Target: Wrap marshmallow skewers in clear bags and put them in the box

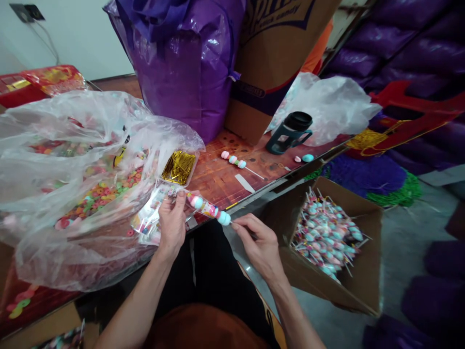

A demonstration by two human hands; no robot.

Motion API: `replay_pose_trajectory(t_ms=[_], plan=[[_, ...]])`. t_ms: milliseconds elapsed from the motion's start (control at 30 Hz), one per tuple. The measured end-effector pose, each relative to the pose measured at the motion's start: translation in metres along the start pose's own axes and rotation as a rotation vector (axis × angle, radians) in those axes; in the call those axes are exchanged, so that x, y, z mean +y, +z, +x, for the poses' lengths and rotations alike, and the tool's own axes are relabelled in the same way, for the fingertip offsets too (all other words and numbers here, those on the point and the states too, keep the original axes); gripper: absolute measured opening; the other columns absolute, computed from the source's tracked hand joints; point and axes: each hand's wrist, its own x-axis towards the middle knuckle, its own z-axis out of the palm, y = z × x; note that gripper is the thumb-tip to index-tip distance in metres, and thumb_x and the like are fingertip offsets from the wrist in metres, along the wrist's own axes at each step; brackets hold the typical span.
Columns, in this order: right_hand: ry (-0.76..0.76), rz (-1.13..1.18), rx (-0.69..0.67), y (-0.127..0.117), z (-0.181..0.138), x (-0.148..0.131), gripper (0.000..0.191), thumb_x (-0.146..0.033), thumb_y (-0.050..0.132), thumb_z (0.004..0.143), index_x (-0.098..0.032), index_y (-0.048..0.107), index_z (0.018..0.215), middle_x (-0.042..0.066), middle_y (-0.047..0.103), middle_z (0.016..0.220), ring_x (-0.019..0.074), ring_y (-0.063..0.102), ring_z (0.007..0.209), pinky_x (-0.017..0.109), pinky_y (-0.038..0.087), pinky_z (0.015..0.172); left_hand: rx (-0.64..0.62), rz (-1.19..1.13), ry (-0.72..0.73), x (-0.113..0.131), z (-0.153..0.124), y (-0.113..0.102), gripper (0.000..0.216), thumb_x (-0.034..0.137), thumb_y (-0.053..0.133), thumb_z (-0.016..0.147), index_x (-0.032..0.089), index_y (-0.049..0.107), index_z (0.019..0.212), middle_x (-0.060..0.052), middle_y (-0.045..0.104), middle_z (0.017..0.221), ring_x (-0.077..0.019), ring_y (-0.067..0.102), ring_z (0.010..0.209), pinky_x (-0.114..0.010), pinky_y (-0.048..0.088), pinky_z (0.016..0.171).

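Observation:
A marshmallow candy skewer (pixel 208 209), pink, white and blue, is held between my hands over the table's front edge, partly inside a clear printed sleeve. My left hand (pixel 172 222) pinches the sleeve's upper end between thumb and fingers. My right hand (pixel 258 242) is closed on the stick just below the lowest blue marshmallow. Beside my left hand lie printed plastic sleeves (pixel 151 219). Behind them, a clear tray holds gold twist ties (pixel 179 167). Another candy skewer (pixel 233 160) rests unwrapped on the table, its white stick pointing right.
A large clear bag (pixel 39 160) of coloured candy rings covers the table's left. A purple bag (pixel 178 72), cardboard carton (pixel 250 106) and dark bottle (pixel 288 133) stand behind. On the floor at right, an open box (pixel 374 276) contains many wrapped candy sticks.

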Motion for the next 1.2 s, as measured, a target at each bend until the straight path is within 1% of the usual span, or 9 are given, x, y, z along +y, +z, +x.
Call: replay_pose_trajectory(t_ms=[100, 267, 467, 633, 733, 833, 933, 1067, 1200], plan=[[-0.024, -0.024, 0.013, 0.006, -0.003, 0.000, 0.016, -0.024, 0.062, 0.093, -0.021, 0.070, 0.080, 0.001, 0.063, 0.074, 0.0137, 0.056, 0.064, 0.027, 0.043, 0.060, 0.010, -0.013, -0.024, -0.001, -0.002, 0.002, 0.045, 0.049, 0.086, 0.068, 0.018, 0.059, 0.087, -0.004, 0.076, 0.081, -0.0160, 0.071, 0.069, -0.029, 0.056, 0.070], [-0.006, -0.050, 0.039, 0.021, -0.005, -0.005, 0.019, -0.024, 0.060, 0.093, -0.021, 0.070, 0.077, -0.001, 0.059, 0.069, 0.0130, 0.052, 0.059, 0.027, 0.042, 0.059, -0.058, 0.009, -0.082, -0.008, -0.010, 0.008, 0.043, 0.046, 0.085, 0.071, 0.015, 0.062, 0.090, -0.008, 0.076, 0.090, -0.0198, 0.074, 0.079, -0.031, 0.057, 0.073], [0.080, 0.021, 0.017, 0.034, 0.001, -0.013, 0.020, -0.027, 0.059, 0.093, -0.020, 0.069, 0.078, -0.001, 0.061, 0.071, 0.0131, 0.052, 0.062, 0.027, 0.042, 0.062, -0.115, -0.063, -0.198, -0.013, -0.014, 0.006, 0.043, 0.050, 0.082, 0.074, 0.015, 0.064, 0.094, -0.010, 0.076, 0.092, -0.0228, 0.075, 0.083, -0.033, 0.058, 0.076], [0.215, 0.099, -0.061, 0.033, -0.002, -0.009, 0.021, -0.031, 0.061, 0.091, -0.020, 0.069, 0.076, -0.002, 0.058, 0.066, 0.0130, 0.050, 0.062, 0.025, 0.039, 0.059, -0.104, -0.088, -0.187, -0.009, -0.008, -0.001, 0.042, 0.050, 0.082, 0.074, 0.015, 0.064, 0.089, -0.007, 0.076, 0.087, -0.0210, 0.075, 0.080, -0.032, 0.058, 0.075], [0.263, 0.148, -0.029, 0.047, -0.001, -0.010, 0.024, -0.034, 0.060, 0.090, -0.019, 0.066, 0.073, -0.003, 0.056, 0.065, 0.0123, 0.047, 0.060, 0.025, 0.037, 0.058, -0.159, -0.064, -0.229, -0.015, -0.015, 0.002, 0.039, 0.047, 0.083, 0.074, 0.015, 0.066, 0.090, -0.007, 0.076, 0.086, -0.0207, 0.074, 0.083, -0.032, 0.057, 0.077], [0.266, 0.188, 0.018, 0.062, 0.003, -0.015, 0.025, -0.036, 0.057, 0.092, -0.019, 0.065, 0.076, -0.001, 0.059, 0.070, 0.0128, 0.049, 0.063, 0.026, 0.040, 0.062, -0.178, -0.067, -0.254, -0.020, -0.021, 0.004, 0.040, 0.049, 0.082, 0.074, 0.015, 0.066, 0.087, -0.008, 0.076, 0.084, -0.0222, 0.074, 0.088, -0.033, 0.057, 0.081], [0.280, 0.208, 0.001, 0.062, 0.003, -0.015, 0.024, -0.038, 0.057, 0.092, -0.019, 0.067, 0.082, 0.000, 0.063, 0.074, 0.0136, 0.052, 0.067, 0.026, 0.042, 0.065, -0.181, -0.077, -0.246, -0.018, -0.019, 0.000, 0.039, 0.049, 0.081, 0.075, 0.016, 0.067, 0.090, -0.008, 0.076, 0.089, -0.0222, 0.074, 0.090, -0.033, 0.057, 0.083], [0.376, 0.298, -0.117, 0.052, -0.007, -0.004, 0.027, -0.040, 0.061, 0.090, -0.018, 0.068, 0.078, -0.003, 0.054, 0.060, 0.0110, 0.045, 0.055, 0.024, 0.035, 0.052, -0.186, -0.054, -0.217, -0.013, -0.014, -0.007, 0.039, 0.049, 0.080, 0.077, 0.016, 0.067, 0.094, -0.008, 0.076, 0.095, -0.0215, 0.074, 0.090, -0.033, 0.057, 0.083], [0.442, 0.384, -0.098, 0.058, -0.014, 0.003, 0.030, -0.043, 0.061, 0.090, -0.018, 0.065, 0.075, -0.005, 0.047, 0.054, 0.0083, 0.035, 0.048, 0.022, 0.027, 0.046, -0.218, -0.017, -0.213, -0.015, -0.019, -0.006, 0.041, 0.050, 0.079, 0.078, 0.014, 0.068, 0.095, -0.010, 0.076, 0.097, -0.0224, 0.074, 0.090, -0.033, 0.057, 0.082]])
